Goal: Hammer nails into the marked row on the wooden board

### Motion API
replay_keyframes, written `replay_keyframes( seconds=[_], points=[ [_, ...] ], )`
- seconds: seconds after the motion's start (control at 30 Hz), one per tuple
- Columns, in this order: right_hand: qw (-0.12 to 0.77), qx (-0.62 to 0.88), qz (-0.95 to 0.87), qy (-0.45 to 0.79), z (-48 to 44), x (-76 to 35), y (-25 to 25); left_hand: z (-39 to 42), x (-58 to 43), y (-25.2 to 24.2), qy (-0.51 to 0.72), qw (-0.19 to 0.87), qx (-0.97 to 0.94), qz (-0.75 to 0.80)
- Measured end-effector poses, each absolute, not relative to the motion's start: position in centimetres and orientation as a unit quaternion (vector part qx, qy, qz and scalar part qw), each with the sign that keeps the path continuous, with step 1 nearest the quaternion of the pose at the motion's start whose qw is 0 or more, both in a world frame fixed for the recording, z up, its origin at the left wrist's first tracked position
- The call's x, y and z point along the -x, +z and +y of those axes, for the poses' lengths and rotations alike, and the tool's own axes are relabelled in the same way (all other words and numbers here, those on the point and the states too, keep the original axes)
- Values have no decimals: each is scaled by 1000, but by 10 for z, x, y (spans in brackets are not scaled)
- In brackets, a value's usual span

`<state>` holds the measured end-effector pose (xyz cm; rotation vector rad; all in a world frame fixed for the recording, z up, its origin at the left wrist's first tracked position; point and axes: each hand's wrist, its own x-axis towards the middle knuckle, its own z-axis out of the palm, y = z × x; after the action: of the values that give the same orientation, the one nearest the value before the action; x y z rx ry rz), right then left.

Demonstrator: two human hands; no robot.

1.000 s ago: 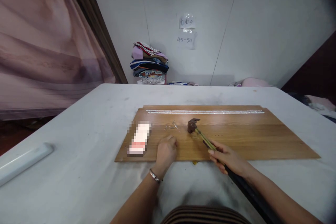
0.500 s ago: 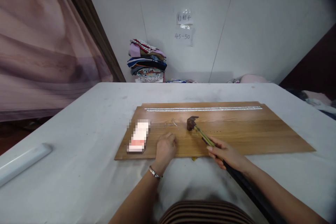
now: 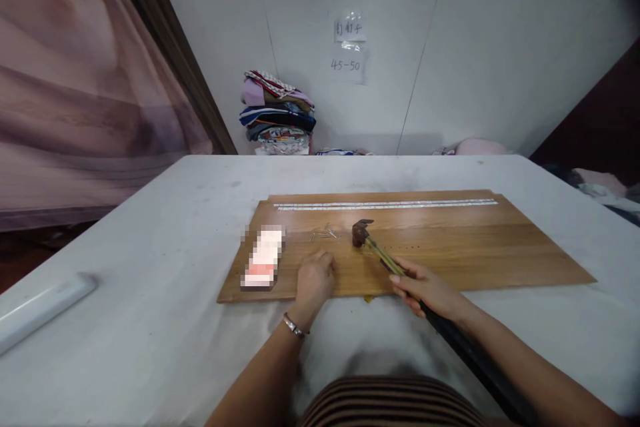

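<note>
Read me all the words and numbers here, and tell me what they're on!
"钉钉子": handwritten on the upper white paper sheet on the pale grey wall.
"45-50": handwritten on the lower white paper sheet.
Too small to read: marks on the two long thin white strips on the brown rectangular wooden board.
Too blurred: anything on the pale, pixelated rectangular object.

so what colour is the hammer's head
The hammer's head is dark brown, shown in the head camera view.

Folded clothes [image 3: 278, 119] (pink curtain [image 3: 75, 93] leftward)
</note>
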<state>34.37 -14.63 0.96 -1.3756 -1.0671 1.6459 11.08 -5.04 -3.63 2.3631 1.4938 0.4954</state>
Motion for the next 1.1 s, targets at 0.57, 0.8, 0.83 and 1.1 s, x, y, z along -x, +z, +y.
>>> replay_keyframes(
  seconds=[0.57,0.8,0.83,1.1],
  points=[
    [368,530,-422,637,-149,-345,9,-50,-111,-38,181,141,-825,517],
    [372,541,-417,629,-146,-345,9,-48,-110,-44,191,141,-826,511],
    [372,544,-416,627,-146,-345,10,-48,-110,-43,190,141,-826,512],
    [373,536,-415,633,-150,-345,13,-51,-111,-36,174,147,-823,520]
  ],
)
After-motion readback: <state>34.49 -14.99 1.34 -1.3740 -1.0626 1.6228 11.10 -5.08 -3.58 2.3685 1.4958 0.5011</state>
